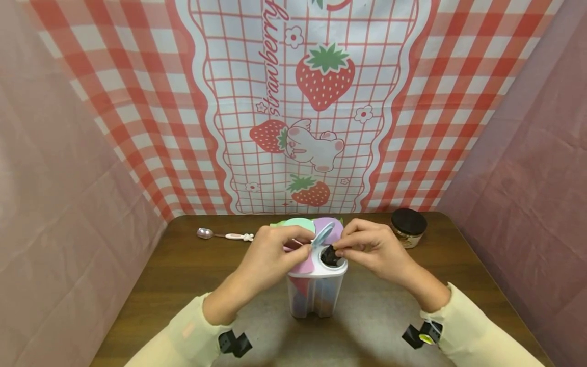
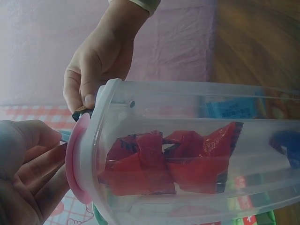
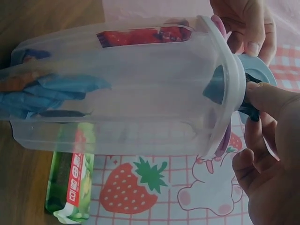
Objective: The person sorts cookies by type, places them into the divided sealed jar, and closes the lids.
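A tall clear plastic container (image 1: 316, 300) stands upright with a white top and several coloured flap lids. My left hand (image 1: 279, 250) pinches its light blue lid (image 1: 323, 233), tilted up off a round opening. In that opening sits a dark wrapped packet (image 1: 328, 257), pinched between the thumb and fingers of my right hand (image 1: 376, 250). The pink lid (image 1: 304, 266), mint lid (image 1: 298, 223) and purple lid (image 1: 337, 229) lie down flat. Through the walls show red packets (image 2: 140, 164) in one compartment and blue packets (image 3: 56, 96) lower down in another.
A spoon (image 1: 234, 236) with a white handle lies at the back left of the wooden table. A dark-lidded jar (image 1: 408, 229) stands at the back right. Behind the container is a green package (image 3: 72, 173). A strawberry-print cloth (image 1: 302, 153) hangs along the back.
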`<state>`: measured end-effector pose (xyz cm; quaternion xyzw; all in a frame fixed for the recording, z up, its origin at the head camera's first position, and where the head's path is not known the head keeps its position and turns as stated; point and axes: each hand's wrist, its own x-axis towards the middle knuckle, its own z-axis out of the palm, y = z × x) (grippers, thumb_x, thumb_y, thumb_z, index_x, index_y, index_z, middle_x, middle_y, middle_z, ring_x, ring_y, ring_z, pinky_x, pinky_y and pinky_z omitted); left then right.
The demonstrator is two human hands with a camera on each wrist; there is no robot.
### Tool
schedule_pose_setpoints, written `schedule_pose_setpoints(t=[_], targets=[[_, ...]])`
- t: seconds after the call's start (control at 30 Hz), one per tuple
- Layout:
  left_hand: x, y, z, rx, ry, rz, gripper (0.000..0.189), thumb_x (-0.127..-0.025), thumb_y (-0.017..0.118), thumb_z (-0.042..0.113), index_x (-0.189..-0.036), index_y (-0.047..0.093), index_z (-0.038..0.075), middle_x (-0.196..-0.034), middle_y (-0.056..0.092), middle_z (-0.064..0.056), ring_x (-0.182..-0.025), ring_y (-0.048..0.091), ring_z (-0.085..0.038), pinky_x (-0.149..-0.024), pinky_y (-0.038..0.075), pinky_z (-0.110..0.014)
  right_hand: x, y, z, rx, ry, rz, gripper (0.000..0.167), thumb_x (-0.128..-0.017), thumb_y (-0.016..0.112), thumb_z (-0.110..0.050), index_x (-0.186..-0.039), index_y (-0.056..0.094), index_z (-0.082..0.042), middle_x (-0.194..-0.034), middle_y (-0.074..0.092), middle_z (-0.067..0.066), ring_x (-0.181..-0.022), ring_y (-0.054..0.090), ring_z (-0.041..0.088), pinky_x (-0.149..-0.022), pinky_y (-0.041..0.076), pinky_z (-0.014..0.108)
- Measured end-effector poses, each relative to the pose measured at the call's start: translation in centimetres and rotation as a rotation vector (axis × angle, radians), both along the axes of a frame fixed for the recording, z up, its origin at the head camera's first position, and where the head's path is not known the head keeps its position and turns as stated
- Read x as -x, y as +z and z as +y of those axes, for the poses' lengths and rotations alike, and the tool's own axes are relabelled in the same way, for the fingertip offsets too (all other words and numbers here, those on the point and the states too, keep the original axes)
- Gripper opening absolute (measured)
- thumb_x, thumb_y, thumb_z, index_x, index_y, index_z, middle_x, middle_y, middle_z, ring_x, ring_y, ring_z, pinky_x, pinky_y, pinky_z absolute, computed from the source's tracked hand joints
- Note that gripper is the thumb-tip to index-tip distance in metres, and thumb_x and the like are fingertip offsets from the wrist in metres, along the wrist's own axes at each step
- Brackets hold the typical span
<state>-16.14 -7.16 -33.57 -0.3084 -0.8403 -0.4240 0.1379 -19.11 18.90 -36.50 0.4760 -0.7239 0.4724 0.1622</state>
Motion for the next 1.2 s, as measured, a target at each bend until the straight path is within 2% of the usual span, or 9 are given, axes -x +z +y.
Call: schedule_pose_setpoints(t=[0.17,0.33,0.43,0.67,0.83,0.97,1.07,1.2], targets=[[-0.05,0.02,0.01,0.004,0.002,0.002,0.015,-0.088,0.075,0.007,-0.102,0.079,0.009,-0.098,0.079,-0.002,-0.083,0.076,-0.011,-0.072,0.061,-0.019,-0.11,0.0,-0.26,-0.05,0.037,0.045,0.03,-0.078,0.082,0.01,-0.102,0.081,-0.008,-0.093,0.068,-0.001,-0.079,0.059,0.011,-0.062,0.05,0.022],[-0.13,0.05,0.03,0.006,0.005,0.004,0.014,-0.088,0.075,0.008,-0.102,0.079,0.01,-0.097,0.079,-0.001,-0.083,0.076,-0.01,-0.072,0.06,-0.018,-0.13,0.05,-0.26,-0.104,0.017,0.11,0.03,-0.08,0.083,0.004,-0.103,0.081,-0.014,-0.097,0.073,-0.006,-0.086,0.062,0.009,-0.073,0.049,0.017],[-0.2,0.07,0.05,0.003,0.006,0.003,0.015,-0.088,0.076,0.008,-0.102,0.079,0.01,-0.096,0.079,-0.001,-0.083,0.076,-0.01,-0.071,0.06,-0.018,-0.15,0.1,-0.18,-0.15,0.012,0.137,0.028,-0.083,0.081,0.001,-0.104,0.081,-0.017,-0.098,0.075,-0.009,-0.087,0.061,0.007,-0.075,0.048,0.017],[-0.41,0.22,0.1,0.002,0.012,-0.012,0.015,-0.088,0.075,0.008,-0.103,0.079,0.011,-0.096,0.079,0.0,-0.083,0.076,-0.009,-0.072,0.06,-0.018,-0.61,0.6,0.25,-0.295,-0.024,0.089,0.021,-0.091,0.077,-0.012,-0.108,0.08,-0.024,-0.102,0.076,-0.019,-0.083,0.056,-0.001,-0.067,0.044,0.016],[-0.5,0.23,0.07,0.002,0.021,-0.014,0.015,-0.088,0.075,0.008,-0.103,0.08,0.011,-0.096,0.079,0.0,-0.083,0.076,-0.01,-0.071,0.06,-0.017,-0.84,0.53,0.31,-0.375,-0.013,0.087,0.017,-0.094,0.075,-0.018,-0.11,0.079,-0.024,-0.11,0.074,-0.016,-0.097,0.06,0.003,-0.08,0.051,0.021],[-0.44,0.16,0.08,0.0,0.02,-0.009,0.015,-0.088,0.075,0.008,-0.103,0.08,0.01,-0.097,0.079,-0.001,-0.083,0.076,-0.01,-0.071,0.06,-0.017,-0.86,-0.06,0.19,-0.296,0.008,0.104,0.018,-0.091,0.078,-0.014,-0.108,0.078,-0.022,-0.11,0.073,-0.009,-0.102,0.063,0.007,-0.084,0.054,0.024],[-0.34,0.1,0.14,-0.002,0.013,-0.003,0.015,-0.088,0.075,0.007,-0.103,0.08,0.01,-0.097,0.079,-0.001,-0.083,0.076,-0.01,-0.071,0.06,-0.018,-0.58,-0.06,0.21,-0.16,0.013,0.073,0.023,-0.088,0.078,-0.004,-0.105,0.077,-0.021,-0.102,0.074,-0.003,-0.088,0.063,0.007,-0.071,0.052,0.021],[-0.25,0.1,0.22,-0.002,0.005,-0.001,0.015,-0.088,0.076,0.007,-0.102,0.08,0.01,-0.097,0.079,-0.001,-0.083,0.076,-0.01,-0.072,0.061,-0.019,0.07,0.55,0.29,-0.011,-0.056,0.035,0.026,-0.084,0.078,0.008,-0.099,0.076,-0.014,-0.092,0.071,0.003,-0.071,0.054,0.006,-0.053,0.042,0.021]])
